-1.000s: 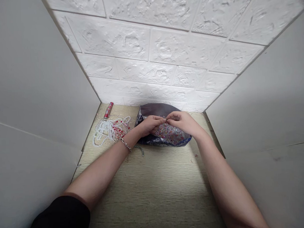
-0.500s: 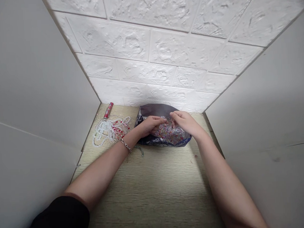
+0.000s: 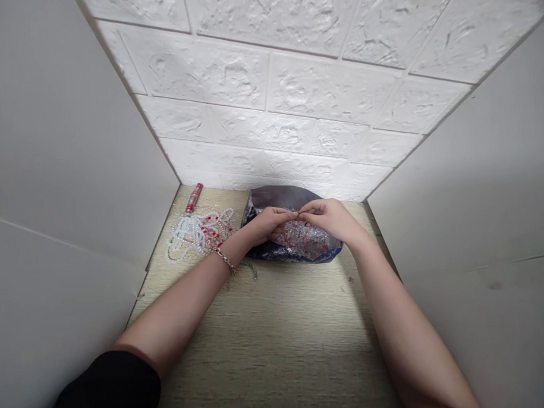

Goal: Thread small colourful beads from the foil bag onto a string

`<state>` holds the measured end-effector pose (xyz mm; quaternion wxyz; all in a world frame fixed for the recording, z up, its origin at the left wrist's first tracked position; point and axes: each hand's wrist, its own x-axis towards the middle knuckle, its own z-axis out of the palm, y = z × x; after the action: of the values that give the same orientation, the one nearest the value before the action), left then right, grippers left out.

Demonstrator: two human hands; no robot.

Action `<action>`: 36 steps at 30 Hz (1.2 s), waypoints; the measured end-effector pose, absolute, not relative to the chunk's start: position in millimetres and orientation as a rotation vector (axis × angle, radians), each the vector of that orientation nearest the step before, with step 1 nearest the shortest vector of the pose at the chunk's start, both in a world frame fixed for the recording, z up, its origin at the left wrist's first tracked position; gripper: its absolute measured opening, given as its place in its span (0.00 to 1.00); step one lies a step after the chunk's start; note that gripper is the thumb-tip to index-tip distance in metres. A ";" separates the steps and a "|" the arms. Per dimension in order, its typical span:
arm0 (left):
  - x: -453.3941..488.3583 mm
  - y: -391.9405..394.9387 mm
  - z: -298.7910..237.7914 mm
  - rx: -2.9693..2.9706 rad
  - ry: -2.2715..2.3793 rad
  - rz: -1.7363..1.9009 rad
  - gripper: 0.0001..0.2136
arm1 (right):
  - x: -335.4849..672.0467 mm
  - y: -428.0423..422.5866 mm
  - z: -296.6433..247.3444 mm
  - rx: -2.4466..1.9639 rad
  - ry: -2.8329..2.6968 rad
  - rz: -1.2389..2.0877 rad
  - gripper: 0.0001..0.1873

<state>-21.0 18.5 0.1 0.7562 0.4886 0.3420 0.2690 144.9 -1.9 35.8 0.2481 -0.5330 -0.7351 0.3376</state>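
A dark plastic bag (image 3: 283, 196) lies wide-mouthed against the wall, with a heap of small multicoloured beads (image 3: 306, 238) inside. Over its left part, my left hand (image 3: 270, 223) is closed in a pinch. From the other side my right hand (image 3: 328, 218) is also pinched, its thumb and forefinger meeting the left fingertips above the beads. Whatever the fingertips hold is too small to make out. Left of the bag, strings of white, clear and red beads (image 3: 195, 230) lie in a tangle. A short greenish strand (image 3: 251, 269) sits by the bag's lower left edge.
A red cylinder (image 3: 194, 198), perhaps a spool or battery, lies at the back left of the wooden tabletop (image 3: 276, 335). White brick-patterned wall (image 3: 251, 121) rises behind the bag. Plain grey panels (image 3: 478, 220) close in both sides.
My right hand has moved a little left, bringing its fingertips against those of my left hand. The left hand and the bag have hardly moved.
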 end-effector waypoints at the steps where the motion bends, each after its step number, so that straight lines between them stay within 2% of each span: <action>1: -20.9 18.4 0.2 1.065 0.750 0.590 0.11 | 144.8 -2.3 36.1 -1.468 -2.021 0.878 0.10; 9: -19.2 17.1 0.3 1.078 0.766 0.617 0.12 | 141.3 -7.0 40.6 -1.484 -2.115 0.734 0.09; 18: -18.7 18.6 -6.0 1.172 0.783 0.660 0.12 | 142.9 -3.0 33.5 -1.438 -2.007 0.896 0.10; 24: -17.6 18.3 -3.9 1.099 0.753 0.653 0.12 | 146.2 1.1 26.4 -1.517 -1.866 0.869 0.21; 27: -17.4 17.3 -0.9 1.067 0.737 0.659 0.12 | 145.8 1.2 25.3 -1.477 -1.878 0.831 0.18; 31: -18.0 17.2 -0.5 1.049 0.736 0.661 0.11 | 145.4 2.6 24.3 -1.373 -1.899 1.018 0.08; 36: -17.9 18.6 -2.6 1.058 0.752 0.681 0.10 | 147.0 4.2 23.5 -1.346 -1.850 1.116 0.09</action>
<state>-17.9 18.6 -2.6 0.7431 0.4829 0.3433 0.3110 147.0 4.2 23.5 0.2938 -0.5055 -0.6947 0.4190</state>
